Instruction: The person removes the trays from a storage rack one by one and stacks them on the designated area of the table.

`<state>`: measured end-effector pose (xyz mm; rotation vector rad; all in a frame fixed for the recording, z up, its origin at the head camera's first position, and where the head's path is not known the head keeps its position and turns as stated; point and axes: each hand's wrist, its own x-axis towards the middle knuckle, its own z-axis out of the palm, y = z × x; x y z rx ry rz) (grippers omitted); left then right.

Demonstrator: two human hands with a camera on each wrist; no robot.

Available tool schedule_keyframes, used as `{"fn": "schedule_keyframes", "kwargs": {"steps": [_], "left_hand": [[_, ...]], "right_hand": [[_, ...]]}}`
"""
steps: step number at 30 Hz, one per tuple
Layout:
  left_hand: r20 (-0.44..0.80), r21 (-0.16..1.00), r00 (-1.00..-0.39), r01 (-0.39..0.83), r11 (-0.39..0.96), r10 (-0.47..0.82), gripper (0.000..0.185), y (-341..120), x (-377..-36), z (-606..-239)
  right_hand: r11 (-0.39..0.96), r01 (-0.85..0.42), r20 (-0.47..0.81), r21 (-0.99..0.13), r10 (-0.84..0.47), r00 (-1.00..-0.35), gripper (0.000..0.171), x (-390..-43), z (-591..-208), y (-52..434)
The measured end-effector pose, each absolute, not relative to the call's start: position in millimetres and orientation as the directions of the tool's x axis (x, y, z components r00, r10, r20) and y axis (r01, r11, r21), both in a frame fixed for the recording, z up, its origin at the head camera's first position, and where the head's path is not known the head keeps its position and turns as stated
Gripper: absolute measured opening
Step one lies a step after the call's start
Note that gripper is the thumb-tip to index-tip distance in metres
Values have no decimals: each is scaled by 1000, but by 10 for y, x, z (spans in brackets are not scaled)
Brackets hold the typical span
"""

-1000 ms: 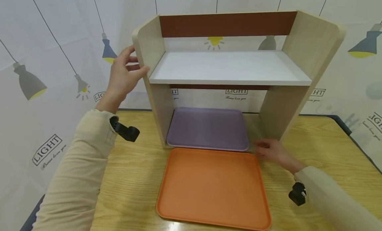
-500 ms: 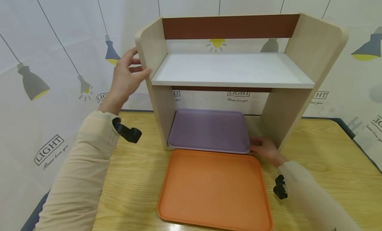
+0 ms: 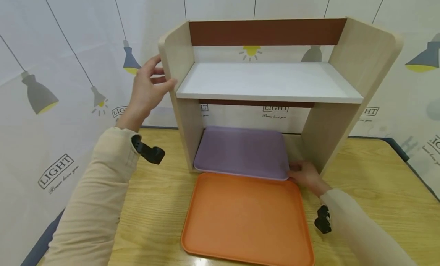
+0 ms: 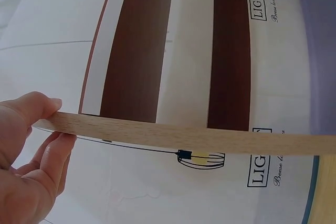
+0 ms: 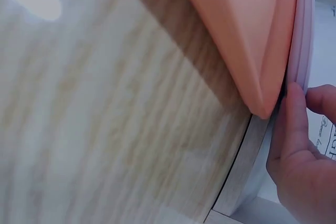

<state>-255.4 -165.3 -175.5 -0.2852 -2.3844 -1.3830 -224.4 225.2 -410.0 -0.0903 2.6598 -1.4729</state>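
A wooden shelf unit with a white middle board (image 3: pixel 268 80) stands on the table. My left hand (image 3: pixel 148 86) grips the front edge of its left side panel (image 3: pixel 177 55); in the left wrist view, thumb and fingers (image 4: pixel 55 153) lie on either side of that panel. A purple tray (image 3: pixel 242 151) lies on the bottom level. My right hand (image 3: pixel 306 176) pinches its front right corner, and the right wrist view shows thumb and fingers on the layered-looking purple rim (image 5: pixel 302 40). Just in front, an orange tray (image 3: pixel 247 216) lies on the table.
The right side panel (image 3: pixel 361 63) rises close beside my right hand. Brown crossbars, the upper one (image 3: pixel 268 32) in plain sight, span the back. A white printed cloth (image 3: pixel 79 36) hangs behind the wood-grain table (image 3: pixel 151 205).
My right hand has moved left from beside the purple tray and taken hold of its corner. That corner has shifted slightly towards me. My left hand keeps its grip on the panel.
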Motion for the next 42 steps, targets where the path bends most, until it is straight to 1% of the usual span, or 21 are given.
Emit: {"fn": "schedule_keyframes", "kwargs": {"steps": [4, 8, 11, 14, 18, 22, 28, 31, 34, 38, 40, 42], "left_hand": [[397, 798, -918, 337, 500, -15, 61, -1651, -2563, -1760], [398, 799, -917, 337, 499, -17, 61, -1649, -2569, -1763], [401, 797, -916, 340, 499, -16, 61, -1645, -2569, -1762], [404, 797, -915, 344, 497, -15, 60, -1640, -2564, -1761], [401, 797, -916, 342, 498, -13, 61, -1636, -2554, -1760], [398, 793, -917, 338, 508, -11, 61, -1637, -2549, -1761], [405, 784, -914, 340, 519, -13, 61, -1637, -2555, -1763], [401, 786, -916, 336, 519, -14, 61, -1640, -2552, -1764], [395, 788, -919, 329, 520, -17, 61, -1646, -2549, -1762], [396, 787, -918, 331, 521, -16, 61, -1651, -2556, -1756], [398, 785, -917, 333, 522, -14, 61, -1648, -2562, -1756], [395, 787, -918, 333, 520, -11, 61, -1645, -2568, -1760]], "right_hand": [[562, -26, -31, -827, -91, -995, 44, -2168, -4114, 2264], [555, 7, -71, -832, -93, -993, 44, -2075, -4124, 2261], [493, 35, -106, -869, -116, -987, 44, -1992, -4131, 2248], [433, 38, -109, -901, -140, -984, 41, -1900, -4133, 2230], [397, 47, -109, -917, -136, -985, 42, -1771, -4137, 2194], [345, 102, -151, -933, -119, -981, 45, -1653, -4139, 2152], [280, 183, -222, -942, -115, -968, 42, -1596, -4142, 2154], [307, 148, -199, -940, -142, -970, 42, -1636, -4119, 2213], [352, 72, -138, -933, -165, -977, 44, -1725, -4073, 2291], [422, -22, -40, -906, -138, -990, 39, -1898, -4028, 2364], [479, -49, -3, -877, -107, -994, 36, -1984, -4033, 2382], [504, -51, 4, -862, -94, -996, 36, -2057, -4047, 2390]]}}
